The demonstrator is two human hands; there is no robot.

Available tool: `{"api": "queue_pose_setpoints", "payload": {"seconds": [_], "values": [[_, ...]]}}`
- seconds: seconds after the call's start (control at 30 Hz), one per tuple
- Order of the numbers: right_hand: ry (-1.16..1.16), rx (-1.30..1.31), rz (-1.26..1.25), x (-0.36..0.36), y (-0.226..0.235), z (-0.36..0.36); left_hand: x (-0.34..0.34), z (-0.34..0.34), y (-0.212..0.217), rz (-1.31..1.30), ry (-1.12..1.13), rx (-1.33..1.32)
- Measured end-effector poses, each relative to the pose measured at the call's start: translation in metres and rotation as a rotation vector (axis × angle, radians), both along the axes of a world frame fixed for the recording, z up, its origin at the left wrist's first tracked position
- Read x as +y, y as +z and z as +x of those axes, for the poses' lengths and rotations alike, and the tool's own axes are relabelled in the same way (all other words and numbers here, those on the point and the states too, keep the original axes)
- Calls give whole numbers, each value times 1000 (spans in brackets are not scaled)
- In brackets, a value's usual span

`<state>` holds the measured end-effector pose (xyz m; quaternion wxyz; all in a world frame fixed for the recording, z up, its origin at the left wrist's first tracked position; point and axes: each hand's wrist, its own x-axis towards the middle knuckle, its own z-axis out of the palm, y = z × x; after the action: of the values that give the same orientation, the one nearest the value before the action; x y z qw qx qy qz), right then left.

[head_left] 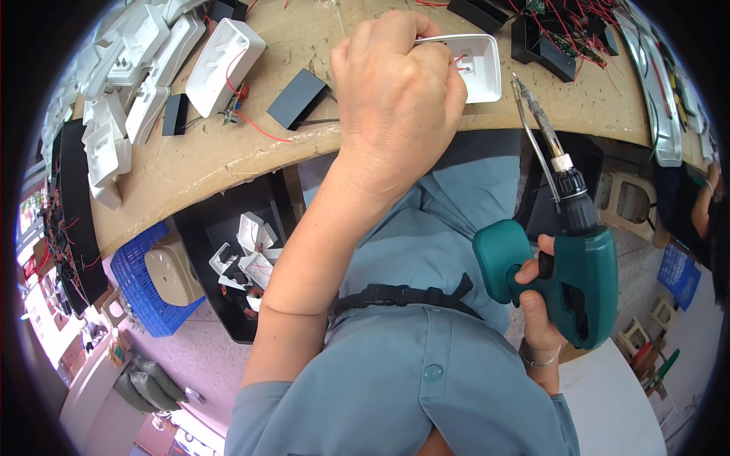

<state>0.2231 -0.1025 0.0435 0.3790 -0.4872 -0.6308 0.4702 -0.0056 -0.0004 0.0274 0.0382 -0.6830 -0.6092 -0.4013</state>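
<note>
My left hand [395, 91] grips the near-left edge of a white plastic housing [479, 64] that lies on the wooden bench [289, 163], with red wires showing inside it. My right hand [536, 292] is closed around the handle of a teal electric screwdriver [570, 266], a finger on its trigger. The tool's long bit [532, 110] points up toward the bench, its tip just right of the housing and apart from it.
Several white housings [137, 68] are stacked at the bench's left, one [225, 57] with red wires beside black covers [298, 99]. Black parts with red wiring [555, 38] lie at the back right. Under the bench stand a black bin of white parts [247, 258] and a blue crate [144, 292].
</note>
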Motion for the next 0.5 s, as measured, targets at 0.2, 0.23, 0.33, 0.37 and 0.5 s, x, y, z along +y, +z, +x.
{"api": "queue_pose_setpoints", "payload": {"seconds": [0.2, 0.23, 0.33, 0.37, 0.5], "values": [[61, -72, 3, -2, 1, 3, 5, 0, -27, 140, 33, -8], [60, -67, -8, -2, 1, 3, 5, 0, -27, 146, 34, -2], [48, -48, 57, -1, -4, 3, 6, 1, -27, 164, 29, 3], [50, -47, 57, 0, -4, 2, 6, 0, -28, 164, 31, 5], [17, 28, 37, 0, -4, 0, 4, -3, -28, 198, -8, 25]]}}
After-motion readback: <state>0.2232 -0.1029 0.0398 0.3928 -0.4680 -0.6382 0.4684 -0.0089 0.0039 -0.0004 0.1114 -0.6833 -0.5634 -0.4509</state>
